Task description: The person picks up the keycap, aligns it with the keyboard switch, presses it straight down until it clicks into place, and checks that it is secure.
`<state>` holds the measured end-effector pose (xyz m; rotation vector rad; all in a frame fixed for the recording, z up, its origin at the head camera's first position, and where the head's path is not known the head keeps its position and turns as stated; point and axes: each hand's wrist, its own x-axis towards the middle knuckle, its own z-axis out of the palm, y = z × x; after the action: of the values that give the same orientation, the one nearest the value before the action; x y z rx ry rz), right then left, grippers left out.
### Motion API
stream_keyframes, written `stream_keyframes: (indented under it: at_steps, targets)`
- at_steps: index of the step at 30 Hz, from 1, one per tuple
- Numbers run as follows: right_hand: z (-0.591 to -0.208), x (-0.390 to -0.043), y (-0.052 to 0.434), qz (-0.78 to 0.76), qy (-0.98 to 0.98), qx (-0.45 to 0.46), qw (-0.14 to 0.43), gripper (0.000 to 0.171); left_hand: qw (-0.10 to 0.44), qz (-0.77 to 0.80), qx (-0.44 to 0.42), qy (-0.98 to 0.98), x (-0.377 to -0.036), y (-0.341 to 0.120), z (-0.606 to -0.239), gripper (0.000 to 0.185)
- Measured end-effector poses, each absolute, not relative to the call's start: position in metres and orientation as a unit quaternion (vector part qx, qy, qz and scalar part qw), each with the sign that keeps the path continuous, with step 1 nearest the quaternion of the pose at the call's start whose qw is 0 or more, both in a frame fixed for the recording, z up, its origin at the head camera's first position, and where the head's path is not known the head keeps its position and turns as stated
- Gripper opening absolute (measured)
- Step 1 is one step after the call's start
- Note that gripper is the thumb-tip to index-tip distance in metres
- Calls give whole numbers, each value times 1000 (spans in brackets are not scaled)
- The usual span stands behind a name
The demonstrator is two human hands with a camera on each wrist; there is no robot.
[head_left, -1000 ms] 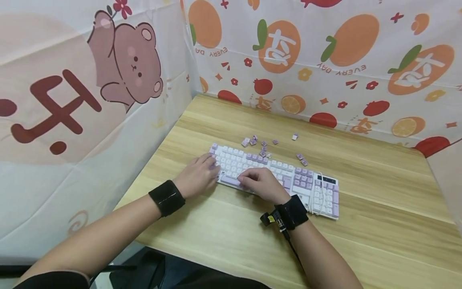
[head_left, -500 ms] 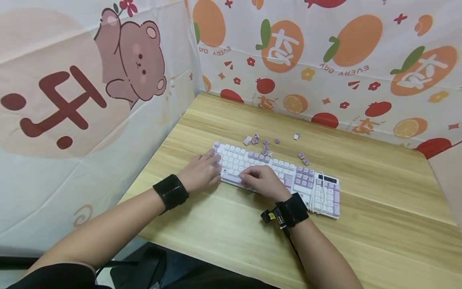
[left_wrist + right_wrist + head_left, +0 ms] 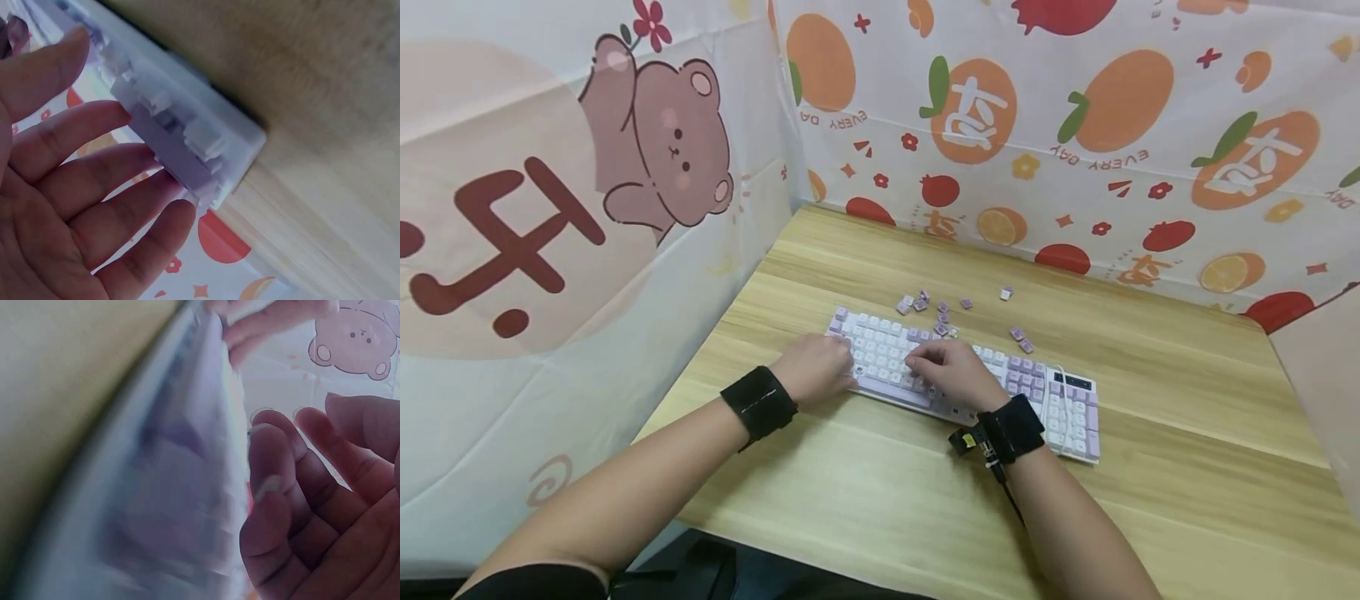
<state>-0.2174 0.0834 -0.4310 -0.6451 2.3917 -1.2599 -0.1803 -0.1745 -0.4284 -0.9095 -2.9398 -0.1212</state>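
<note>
With the left hand flat-fingered bracing the keyboard end, the right hand, fingers curled and seemingly empty, should press keycaps squarely.

white and purple keyboard lies on the wooden table. left hand rests on its left end; right hand rests over the middle keys, fingers curled. loose keycaps lie on the table just behind the keyboard.
</note>
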Motion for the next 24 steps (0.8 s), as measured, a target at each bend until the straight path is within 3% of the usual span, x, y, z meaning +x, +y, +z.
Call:
stream_keyframes:
  at_steps: [9, 14, 18, 24]
  targets:
    - [-399, -289, 66, -308, 902, -249, 175, 20, 21, -88, -268, -959, -188, -179, -429, 33]
    - [-393, -327, 52, -226, 920, -267, 176, 29, 15, -85, -260, -962, -185, -179, -427, 33]
    - [-401, -342, 37, -168, 927, -267, 204, 38, 5, -77, -254, -964, -184, -178, -425, 33]
    - [-416, -345, 15, -84, 932, -286, 208, 31, 1, -61, -259, -964, -182, -179, -423, 33]
